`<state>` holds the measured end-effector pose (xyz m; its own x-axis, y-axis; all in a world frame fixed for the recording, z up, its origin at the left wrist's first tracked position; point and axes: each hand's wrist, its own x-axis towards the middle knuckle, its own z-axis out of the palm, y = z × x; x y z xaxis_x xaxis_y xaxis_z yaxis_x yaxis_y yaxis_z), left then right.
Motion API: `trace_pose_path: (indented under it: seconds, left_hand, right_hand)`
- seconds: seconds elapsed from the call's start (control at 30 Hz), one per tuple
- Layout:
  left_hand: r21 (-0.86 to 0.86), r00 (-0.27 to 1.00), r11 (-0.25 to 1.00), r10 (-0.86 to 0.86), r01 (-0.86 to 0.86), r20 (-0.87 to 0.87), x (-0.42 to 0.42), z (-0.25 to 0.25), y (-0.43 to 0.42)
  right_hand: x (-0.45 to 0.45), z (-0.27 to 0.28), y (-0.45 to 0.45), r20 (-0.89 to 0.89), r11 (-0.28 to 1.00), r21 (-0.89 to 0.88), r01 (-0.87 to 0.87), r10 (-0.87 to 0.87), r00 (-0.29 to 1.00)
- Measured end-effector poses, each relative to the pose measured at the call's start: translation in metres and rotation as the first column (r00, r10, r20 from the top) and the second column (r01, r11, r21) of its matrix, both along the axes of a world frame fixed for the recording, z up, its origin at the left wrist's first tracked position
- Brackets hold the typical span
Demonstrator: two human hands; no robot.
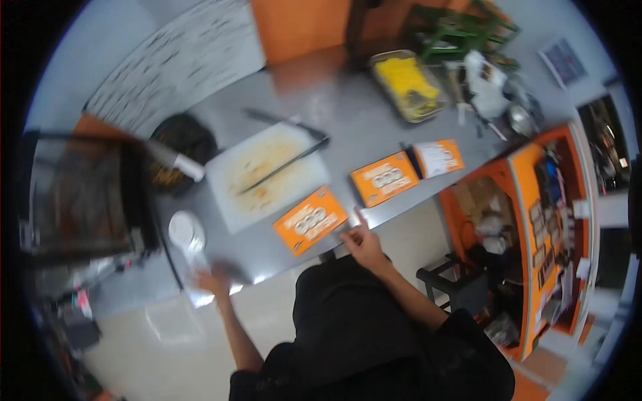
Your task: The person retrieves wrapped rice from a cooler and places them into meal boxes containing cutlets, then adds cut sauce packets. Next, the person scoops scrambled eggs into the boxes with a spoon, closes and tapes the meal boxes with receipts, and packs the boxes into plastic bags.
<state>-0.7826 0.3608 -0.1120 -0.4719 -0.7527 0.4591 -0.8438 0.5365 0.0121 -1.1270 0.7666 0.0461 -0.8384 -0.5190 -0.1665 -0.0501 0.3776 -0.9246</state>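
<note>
My left hand (214,282) is smeared by motion at the counter's front edge, just below a white round-topped item (186,230) whose kind I cannot make out. Whether the hand touches it or holds anything is unclear. My right hand (366,246) is at the front edge too, index finger stretched out and thumb apart, with nothing seen in it. Close to its fingertips lies an orange printed box (311,220). Another orange box (384,179) rests farther right, beside an orange-and-white box (438,158). Behind the nearest box, a long dark utensil (284,167) lies across a stained white cutting board (231,204).
A black pan (184,137) holds food, with a white-handled tool (190,167) over it. A glass-fronted appliance (77,194) stands at left. At the back right is a tray of yellow food (409,83). An orange shelf unit (528,267) and black stool (458,284) stand right.
</note>
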Motion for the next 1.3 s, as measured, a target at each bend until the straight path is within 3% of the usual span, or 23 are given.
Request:
trace_pose_path:
  seconds: [0.03,0.07,0.1,0.17,0.27,0.37,0.4,0.5,0.57,0.67,0.7,0.77,0.87,1.0,1.1,1.13,1.17,1.23,1.27,1.3]
  left_hand:
    - [-0.211,0.994,0.976,-0.026,0.047,0.104,0.023,0.009,-0.008]
    - [0.159,0.959,0.961,0.193,-0.228,0.207,0.036,0.027,-0.01]
    - [0.393,0.991,0.91,0.119,-0.131,0.055,0.04,0.049,-0.009]
    - [0.535,0.936,0.769,0.314,-0.35,0.161,0.01,0.111,0.002]
    - [0.732,0.961,0.667,0.272,-0.142,-0.061,0.057,0.075,-0.039]
    - [0.981,0.813,0.191,0.565,0.034,-0.139,0.047,0.114,-0.051]
    - [0.953,0.664,0.12,0.693,0.279,-0.282,0.046,0.121,-0.045]
    - [0.751,0.275,0.216,0.839,0.624,-0.469,0.044,0.145,-0.03]
    - [0.75,0.228,0.238,0.858,0.618,-0.46,0.021,0.184,-0.011]
    - [0.725,0.268,0.278,0.799,0.63,-0.539,-0.053,0.276,0.067]
    - [0.709,0.316,0.261,0.758,0.655,-0.571,-0.072,0.288,0.089]
    - [0.766,0.495,0.107,0.704,0.634,-0.509,-0.107,0.298,0.129]
    - [0.699,0.705,-0.197,0.41,0.688,-0.578,-0.157,0.286,0.149]
    - [0.657,0.773,-0.408,0.301,0.634,-0.559,-0.173,0.266,0.157]
    - [0.751,0.8,-0.32,0.405,0.577,-0.443,-0.171,0.238,0.152]
    - [0.76,0.771,-0.259,0.449,0.597,-0.452,-0.164,0.221,0.146]
    - [0.819,0.77,-0.121,0.439,0.561,-0.462,-0.161,0.21,0.142]
    - [0.839,0.762,0.19,0.354,0.51,-0.543,-0.147,0.176,0.135]
    - [0.787,0.844,0.458,0.131,0.413,-0.519,-0.132,0.155,0.128]
    - [0.709,0.88,0.609,0.036,0.357,-0.474,-0.13,0.178,0.142]
  right_hand:
    - [-0.002,0.004,0.006,0.007,0.999,0.044,-0.016,0.016,1.0]
    - [-0.002,0.003,0.01,0.011,0.999,0.05,-0.009,0.009,1.0]
    - [0.0,0.002,0.013,0.02,0.998,0.058,-0.013,0.012,1.0]
    - [0.001,-0.002,0.016,0.035,0.999,0.042,-0.029,0.028,0.999]
    - [0.002,0.009,0.013,0.03,0.995,0.04,-0.088,0.087,0.996]
    - [-0.002,0.014,0.0,-0.008,0.989,0.02,-0.15,0.15,0.989]
    - [-0.004,0.021,-0.003,-0.008,0.984,0.046,-0.173,0.173,0.985]
    - [-0.002,0.029,-0.014,-0.006,0.941,0.117,-0.317,0.32,0.947]
    - [-0.002,0.036,-0.027,-0.066,0.875,0.143,-0.462,0.475,0.878]
    - [0.003,0.062,-0.058,0.11,0.783,-0.121,-0.61,0.621,0.776]
    - [0.004,0.071,-0.069,0.296,0.792,-0.283,-0.541,0.608,0.737]
    - [0.007,0.084,-0.091,0.618,0.805,-0.517,-0.29,0.586,0.524]
    - [0.001,0.065,-0.109,0.69,0.781,-0.615,0.103,0.471,0.55]
    - [-0.03,0.081,-0.112,0.692,0.79,-0.45,0.415,0.015,0.722]
    - [-0.051,0.088,-0.094,0.441,0.899,-0.325,0.292,-0.129,0.888]
    - [-0.058,0.067,-0.089,0.368,0.905,-0.323,0.277,-0.15,0.918]
    - [-0.062,0.044,-0.085,0.279,0.9,-0.355,0.251,-0.155,0.948]
    - [-0.071,0.013,-0.071,-0.029,0.985,-0.071,0.156,-0.159,0.987]
    - [-0.073,0.01,-0.069,-0.048,0.985,-0.033,0.169,-0.17,0.984]
    - [-0.075,0.009,-0.067,-0.062,0.985,0.001,0.171,-0.171,0.983]
